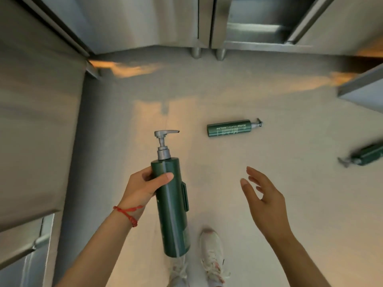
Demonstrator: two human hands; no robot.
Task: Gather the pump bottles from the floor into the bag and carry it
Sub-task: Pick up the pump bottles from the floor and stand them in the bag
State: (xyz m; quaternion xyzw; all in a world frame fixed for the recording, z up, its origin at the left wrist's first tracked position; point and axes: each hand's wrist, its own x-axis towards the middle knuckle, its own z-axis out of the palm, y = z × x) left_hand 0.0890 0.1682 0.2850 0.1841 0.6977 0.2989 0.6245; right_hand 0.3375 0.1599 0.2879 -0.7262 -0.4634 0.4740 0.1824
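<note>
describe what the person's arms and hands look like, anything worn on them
Both forearms are bare, with no sleeves or gloves in view. The left hand has a red braided string bracelet at the wrist. The right hand shows no visible jewellery.

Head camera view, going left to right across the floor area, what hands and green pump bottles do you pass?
left hand → upright green bottle it holds → green bottle lying on the floor → open right hand → green bottle at the right edge
</note>
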